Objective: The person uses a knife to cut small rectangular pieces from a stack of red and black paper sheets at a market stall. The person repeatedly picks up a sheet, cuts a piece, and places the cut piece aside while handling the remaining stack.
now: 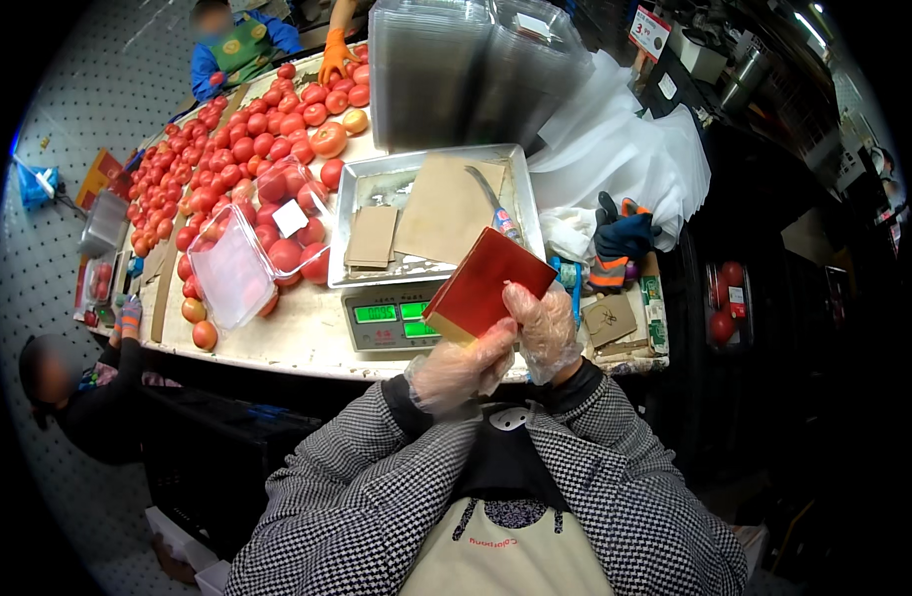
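My left hand (467,366) and my right hand (543,324), both in clear plastic gloves, hold a red-faced piece of cardboard (493,281) in front of my chest. The card seems to be in more than one layer and covers a corner of the scale's metal tray (433,281). In that tray lie a large brown cardboard piece (444,201), a small stack of brown cardboard (371,235) and a curved knife (489,192) with a printed handle. Below the tray glows the green display of the digital scale (381,313). Left of it, an open clear clamshell box (232,268) rests among tomatoes.
Many tomatoes (240,149) cover the table's left part. Tall stacks of clear boxes (430,74) stand behind the tray, with white foam sheets (619,149) beside them. Dark work gloves (623,238) lie right. Two people work at the left and far edges; an orange-gloved hand (336,56) touches tomatoes.
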A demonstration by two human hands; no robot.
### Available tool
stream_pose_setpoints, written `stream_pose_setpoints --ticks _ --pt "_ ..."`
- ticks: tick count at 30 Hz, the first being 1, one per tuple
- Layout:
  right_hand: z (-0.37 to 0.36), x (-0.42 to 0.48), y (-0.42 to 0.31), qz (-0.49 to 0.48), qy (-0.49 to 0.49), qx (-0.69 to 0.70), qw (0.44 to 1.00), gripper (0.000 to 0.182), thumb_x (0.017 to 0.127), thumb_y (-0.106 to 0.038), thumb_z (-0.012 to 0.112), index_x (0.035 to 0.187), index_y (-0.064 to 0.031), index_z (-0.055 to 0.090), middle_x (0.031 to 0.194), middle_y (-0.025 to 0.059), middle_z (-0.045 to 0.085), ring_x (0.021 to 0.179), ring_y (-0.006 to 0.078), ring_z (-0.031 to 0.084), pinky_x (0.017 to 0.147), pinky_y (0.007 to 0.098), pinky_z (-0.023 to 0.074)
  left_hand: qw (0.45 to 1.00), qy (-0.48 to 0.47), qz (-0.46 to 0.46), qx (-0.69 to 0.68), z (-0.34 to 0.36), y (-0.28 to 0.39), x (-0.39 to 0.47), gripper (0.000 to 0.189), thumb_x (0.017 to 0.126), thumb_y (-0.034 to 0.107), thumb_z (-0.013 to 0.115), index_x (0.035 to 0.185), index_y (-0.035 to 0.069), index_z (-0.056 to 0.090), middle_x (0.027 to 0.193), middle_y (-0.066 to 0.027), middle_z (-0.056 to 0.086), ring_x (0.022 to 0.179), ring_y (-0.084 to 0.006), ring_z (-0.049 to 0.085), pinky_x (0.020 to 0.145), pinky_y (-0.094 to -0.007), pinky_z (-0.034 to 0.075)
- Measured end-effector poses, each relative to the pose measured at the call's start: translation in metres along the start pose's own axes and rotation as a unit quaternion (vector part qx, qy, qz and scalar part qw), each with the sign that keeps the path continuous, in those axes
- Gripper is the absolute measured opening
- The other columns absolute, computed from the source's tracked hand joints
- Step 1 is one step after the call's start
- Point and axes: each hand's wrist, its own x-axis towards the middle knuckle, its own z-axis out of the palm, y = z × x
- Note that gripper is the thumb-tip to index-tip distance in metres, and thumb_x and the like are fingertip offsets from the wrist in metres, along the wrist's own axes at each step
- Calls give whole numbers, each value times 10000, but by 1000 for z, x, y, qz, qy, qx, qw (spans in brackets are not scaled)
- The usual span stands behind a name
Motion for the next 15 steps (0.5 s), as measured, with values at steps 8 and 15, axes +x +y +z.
stream_pose_setpoints --ticks 8,15 --pt "-20 10 2 188 -194 57 961 321 876 -294 649 984 8 643 888 45 638 819 99 571 703 249 477 998 35 -53 0 -44 22 -2 535 905 407 566 1232 -11 500 1148 -103 597 1005 -176 594 882 -324 478" --pt "-3 2 10 211 -157 -13 965 360 924 -350 564 726 -52 604 606 -32 477 523 54 397 467 211 303 980 148 134 9 -35 7 4 331 914 282 601 1103 10 589 1015 -32 625 915 -88 567 822 -260 454"
